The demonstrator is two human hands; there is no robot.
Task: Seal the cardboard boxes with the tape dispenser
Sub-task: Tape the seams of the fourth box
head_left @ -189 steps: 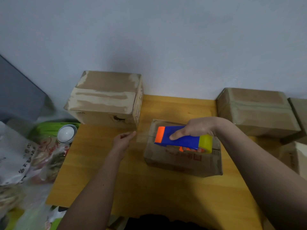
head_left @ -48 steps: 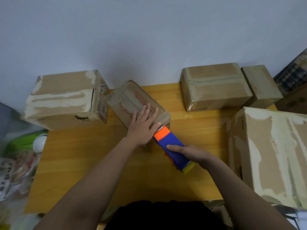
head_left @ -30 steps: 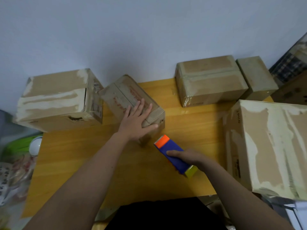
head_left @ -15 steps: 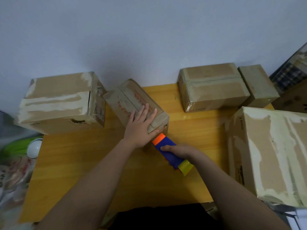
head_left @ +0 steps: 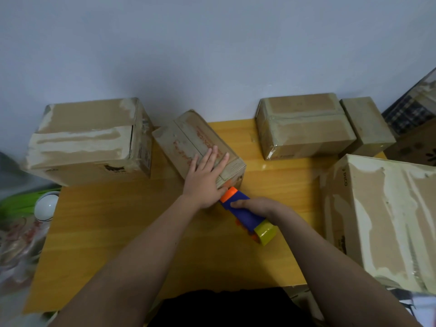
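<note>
One small cardboard box [head_left: 200, 147] lying angled on the tabletop [head_left: 132, 223] between the bigger cartons, near end facing the person. Pressing down flat on its near top: left hand [head_left: 204, 179], fingers [head_left: 213, 155] straight and spread, gripping nothing. Meeting that near end face, low by the tabletop: orange nose of the tape dispenser [head_left: 246, 214], with the right hand [head_left: 256, 206] curling over the blue body and holding it firmly. Looking like the start of a strip, so keeping the nose tight against the cardboard, drawing up over the edge and along the top seam in one line, and holding the box steady against sliding or turning. Compared with half a second ago, sitting much the same, nose pushing slightly closer under the left thumb. Standing well apart: large carton [head_left: 89, 140] at left, taped carton [head_left: 304, 125] behind, big torn-faced carton [head_left: 387, 218] at right.
</note>
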